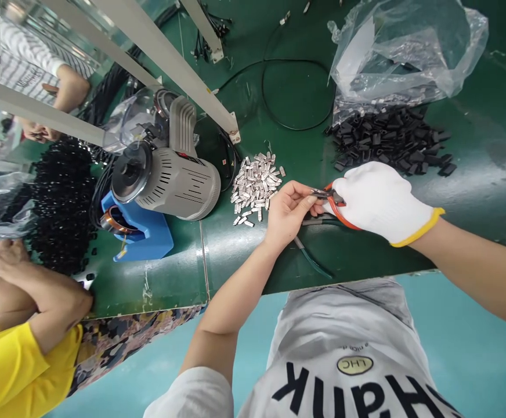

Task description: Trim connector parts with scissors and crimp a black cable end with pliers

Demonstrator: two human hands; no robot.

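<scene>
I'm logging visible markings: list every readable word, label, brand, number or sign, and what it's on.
"Hank", upside down: white shirt.
"LHC": yellow oval on that shirt.
"a nice d", rest unreadable: same shirt.
Writing on the striped shirt: too blurred.
Label on the grey machine: too small.

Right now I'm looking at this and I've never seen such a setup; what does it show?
No robot here: a camera on a person's head looks down at their own hands. The gloved right hand grips red-handled pliers; the bare left hand is at the tool's tip, where anything pinched is too small to make out. On the green table lie small metal pieces, and black parts by a clear plastic bag. Further left is a grey machine; a co-worker's yellow sleeve shows at the edge.
</scene>
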